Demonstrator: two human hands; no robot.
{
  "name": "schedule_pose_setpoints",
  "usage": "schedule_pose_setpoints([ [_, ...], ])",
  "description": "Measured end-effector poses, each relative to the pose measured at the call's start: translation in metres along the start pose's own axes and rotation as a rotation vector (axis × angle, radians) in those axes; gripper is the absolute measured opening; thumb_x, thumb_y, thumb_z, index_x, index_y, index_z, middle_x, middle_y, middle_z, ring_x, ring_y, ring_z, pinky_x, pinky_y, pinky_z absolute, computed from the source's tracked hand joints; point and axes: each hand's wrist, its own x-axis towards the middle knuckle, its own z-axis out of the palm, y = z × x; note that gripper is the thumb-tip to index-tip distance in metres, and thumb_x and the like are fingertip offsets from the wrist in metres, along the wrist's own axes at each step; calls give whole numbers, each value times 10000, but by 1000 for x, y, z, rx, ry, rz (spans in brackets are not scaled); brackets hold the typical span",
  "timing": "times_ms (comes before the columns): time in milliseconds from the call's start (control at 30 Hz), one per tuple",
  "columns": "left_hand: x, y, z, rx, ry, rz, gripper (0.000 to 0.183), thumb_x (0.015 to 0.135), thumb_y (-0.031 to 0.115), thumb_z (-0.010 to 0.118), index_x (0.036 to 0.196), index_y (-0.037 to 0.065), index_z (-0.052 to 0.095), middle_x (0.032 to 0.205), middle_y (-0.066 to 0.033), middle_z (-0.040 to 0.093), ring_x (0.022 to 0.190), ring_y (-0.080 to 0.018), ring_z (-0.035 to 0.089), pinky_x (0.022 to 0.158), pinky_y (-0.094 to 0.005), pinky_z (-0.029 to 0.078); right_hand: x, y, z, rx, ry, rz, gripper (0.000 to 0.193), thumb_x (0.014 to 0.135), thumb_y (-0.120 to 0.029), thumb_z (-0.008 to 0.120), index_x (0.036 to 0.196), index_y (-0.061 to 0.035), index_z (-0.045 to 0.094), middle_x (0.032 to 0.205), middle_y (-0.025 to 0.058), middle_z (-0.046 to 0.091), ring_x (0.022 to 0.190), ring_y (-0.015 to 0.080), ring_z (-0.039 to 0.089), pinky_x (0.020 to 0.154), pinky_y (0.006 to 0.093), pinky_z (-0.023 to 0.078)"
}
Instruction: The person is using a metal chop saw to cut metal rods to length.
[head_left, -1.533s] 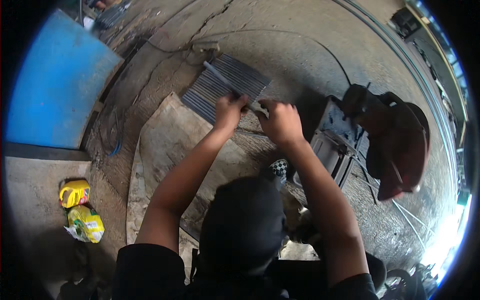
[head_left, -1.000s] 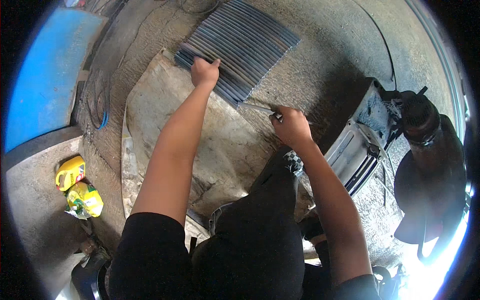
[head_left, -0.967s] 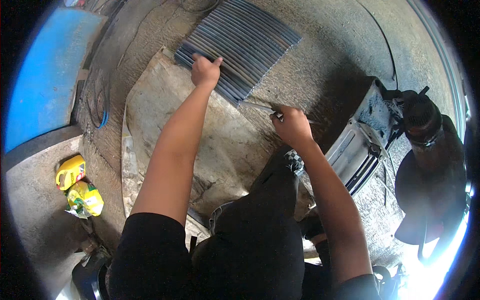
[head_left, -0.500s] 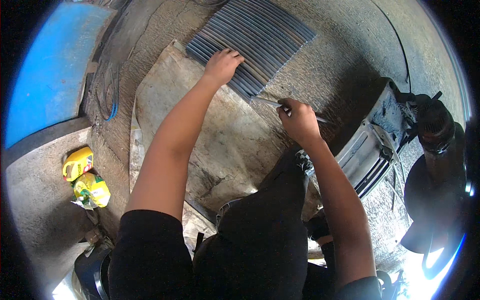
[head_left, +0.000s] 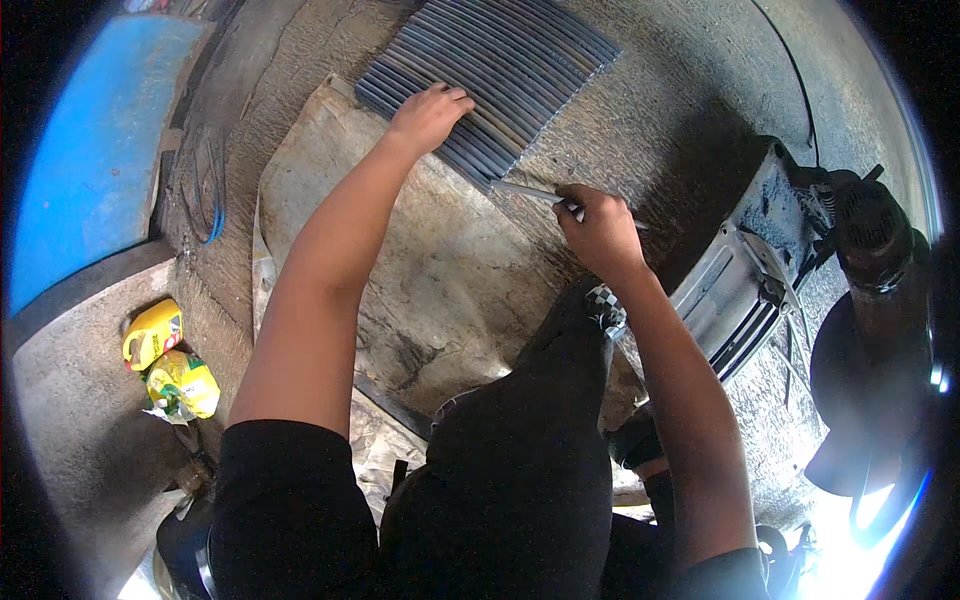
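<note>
A row of dark metal rods (head_left: 500, 75) lies side by side on the ground at the top middle. My left hand (head_left: 428, 118) rests on the near rods, its fingers laid across them and slightly bent. In my closed right hand (head_left: 600, 225) is a slim light-grey stick-like tool (head_left: 528, 191). Its left tip is at the near right corner of the rods; whether it touches them I cannot tell. The other end sticks out beyond my hand to the right. What kind of tool it is does not show clearly.
A stained brown sheet (head_left: 430, 270) covers the ground before me. To the right stand a grey metal machine base (head_left: 735, 285) and its dark motor part (head_left: 868, 225). At left are a blue panel (head_left: 105, 150), a yellow jug (head_left: 153, 333) and a yellow-green bag (head_left: 183, 383).
The whole view has shifted slightly. My left hand stays on the rods. My right hand still grips the tool, whose far end now shows less beyond the hand.
</note>
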Motion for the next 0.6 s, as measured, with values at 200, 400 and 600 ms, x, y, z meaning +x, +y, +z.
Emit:
schedule_pose_setpoints([
  [200,2,-4,1,8,-22,26,399,795,-42,510,1162,84,605,1197,-28,576,1179,-293,507,944,-375,490,-1,1,-3,5,-7,-5,254,817,-170,647,1040,-52,670,913,172,683,867,342,659,783,399,512],
  [400,2,-5,1,22,-15,42,390,808,-32,493,1158,95,609,1172,-32,589,1152,-294,525,931,-376,495,-2,3,-3,2,-25,31,262,820,-169,640,1050,-47,667,931,184,679,887,342,657,802,391,508],
  [600,2,-5,-2,10,-22,58,383,808,-32,492,1148,96,612,1160,-34,586,1150,-286,525,927,-376,493,-1,3,-1,2,-23,-1,264,821,-170,643,1051,-43,667,940,188,677,891,337,658,804,391,508],
])
